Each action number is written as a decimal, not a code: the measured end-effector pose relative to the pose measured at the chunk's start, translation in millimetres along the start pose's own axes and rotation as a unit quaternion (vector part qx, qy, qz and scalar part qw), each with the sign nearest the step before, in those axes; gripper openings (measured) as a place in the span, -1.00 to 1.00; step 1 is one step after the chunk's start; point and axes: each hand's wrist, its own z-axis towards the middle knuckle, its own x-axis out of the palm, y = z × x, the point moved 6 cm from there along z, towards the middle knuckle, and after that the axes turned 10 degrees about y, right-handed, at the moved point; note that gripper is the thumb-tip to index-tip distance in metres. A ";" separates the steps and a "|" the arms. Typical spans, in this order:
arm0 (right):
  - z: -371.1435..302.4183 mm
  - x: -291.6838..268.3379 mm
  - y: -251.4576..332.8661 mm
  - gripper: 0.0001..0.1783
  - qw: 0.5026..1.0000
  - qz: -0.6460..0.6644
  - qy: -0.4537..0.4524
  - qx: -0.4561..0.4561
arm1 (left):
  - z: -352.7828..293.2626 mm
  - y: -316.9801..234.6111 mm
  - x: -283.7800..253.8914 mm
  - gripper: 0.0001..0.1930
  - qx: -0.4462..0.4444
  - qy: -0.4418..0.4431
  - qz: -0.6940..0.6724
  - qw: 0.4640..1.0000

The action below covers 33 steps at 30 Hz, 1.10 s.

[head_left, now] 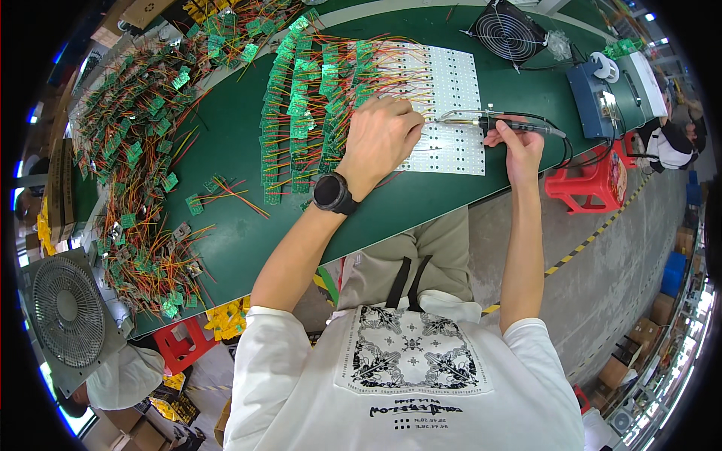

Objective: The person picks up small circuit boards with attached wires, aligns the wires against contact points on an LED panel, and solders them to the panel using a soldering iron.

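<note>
My right hand [519, 149] is wrapped round the black handle of a soldering iron [489, 122], whose thin metal tip points left toward my other hand. Curled closed over the left part of a white perforated board [456, 113], my left hand [382, 139] hides whatever its fingertips pinch. Red and yellow wires from rows of small green circuit boards [329, 79] reach onto the white board. More of these rows [274, 128] lie left of my left hand, overlapping.
A large heap of wired green circuit boards [135, 150] covers the table's left side. At the back right stand a black fan [510, 34] and a blue soldering station [590, 98], joined to the iron by black cables. A red stool [587, 184] is right of the green table [233, 248].
</note>
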 end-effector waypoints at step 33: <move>4.0 1.8 -5.4 -0.76 0.999 0.032 -0.018 -0.011 | -6.0 5.4 -3.5 -0.90 -0.013 0.032 0.010 0.999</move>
